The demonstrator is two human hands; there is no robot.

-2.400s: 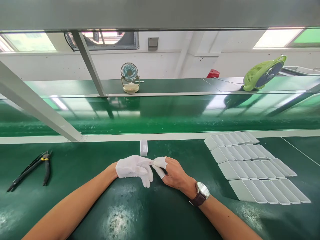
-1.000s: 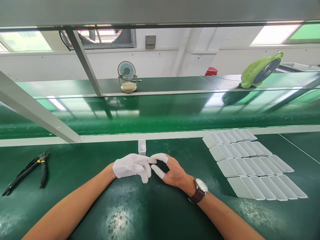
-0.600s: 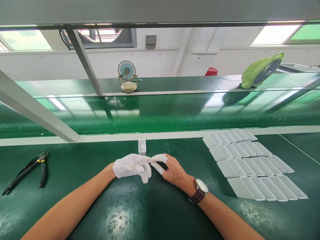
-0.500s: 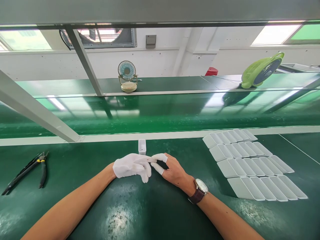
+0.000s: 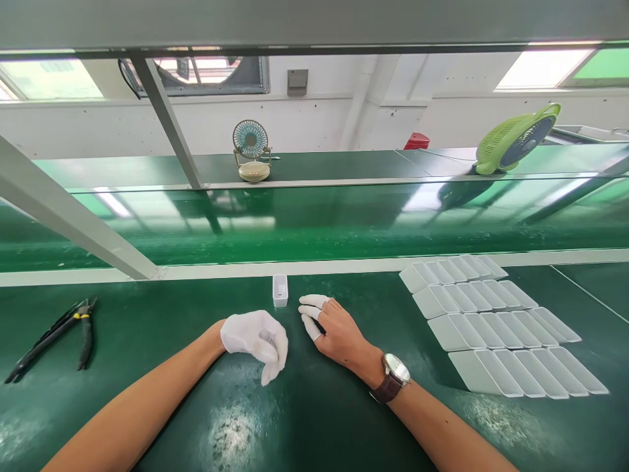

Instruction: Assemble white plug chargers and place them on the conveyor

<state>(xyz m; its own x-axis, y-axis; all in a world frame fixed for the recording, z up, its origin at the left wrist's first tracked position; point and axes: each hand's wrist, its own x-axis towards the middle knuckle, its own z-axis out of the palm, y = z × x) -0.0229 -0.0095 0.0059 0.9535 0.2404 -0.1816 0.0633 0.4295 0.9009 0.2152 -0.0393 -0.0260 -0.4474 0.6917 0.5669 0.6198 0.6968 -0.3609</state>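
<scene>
My left hand [image 5: 256, 342], in a white cloth glove, hovers over the green worktop with its fingers loosely bent downward and nothing visible in them. To its right, my right hand [image 5: 331, 328] has white finger covers on the thumb and two fingers. Those fingers are stretched out, slightly apart and hold nothing that I can see. A gap separates the two hands. Just beyond them a small white open-topped box [image 5: 280, 290] stands on the worktop, touched by neither hand.
Several rows of white rectangular trays [image 5: 496, 331] lie at the right. Black-handled pliers [image 5: 81, 318] and another dark tool lie at the left. Behind the worktop's pale edge runs a green belt [image 5: 304, 226]. A small fan [image 5: 251, 147] and a green fan [image 5: 514, 141] stand beyond it.
My hands were touching at the fingertips and are now apart. The left hand has drawn back leftward and its fingers have bent downward. The right hand's fingers have straightened. The box has stayed put.
</scene>
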